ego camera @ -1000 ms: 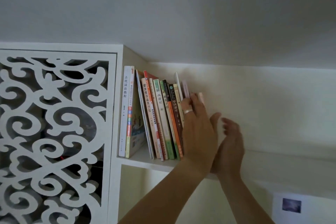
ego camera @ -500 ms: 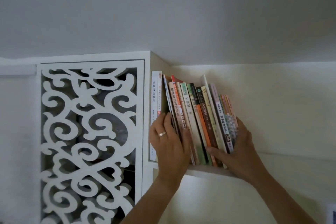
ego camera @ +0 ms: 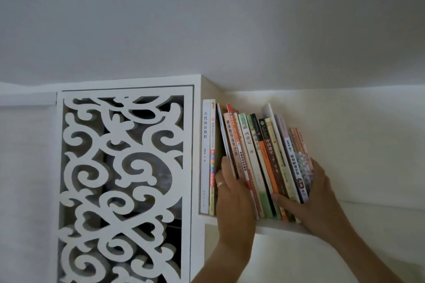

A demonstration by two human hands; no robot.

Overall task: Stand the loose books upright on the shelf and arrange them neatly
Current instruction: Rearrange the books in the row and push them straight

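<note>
A row of several books (ego camera: 259, 163) stands on the white shelf (ego camera: 280, 228), leaning to the left. Two upright books (ego camera: 208, 156) stand against the shelf's left wall, with a gap between them and the leaning row. My left hand (ego camera: 234, 200), wearing a ring, grips the left end of the leaning row, fingers in the gap. My right hand (ego camera: 315, 195) is pressed flat against the right end of the row, thumb across the lower spines. The books are squeezed between both hands.
A white carved lattice panel (ego camera: 124, 181) fills the cabinet to the left of the shelf. The shelf continues to the right (ego camera: 379, 211) along the cream back wall. The ceiling is close above the books.
A second ago my left hand was on the row's right end and my right hand was in the air. Now each hand holds one end of the row. Little differs from half a second ago.
</note>
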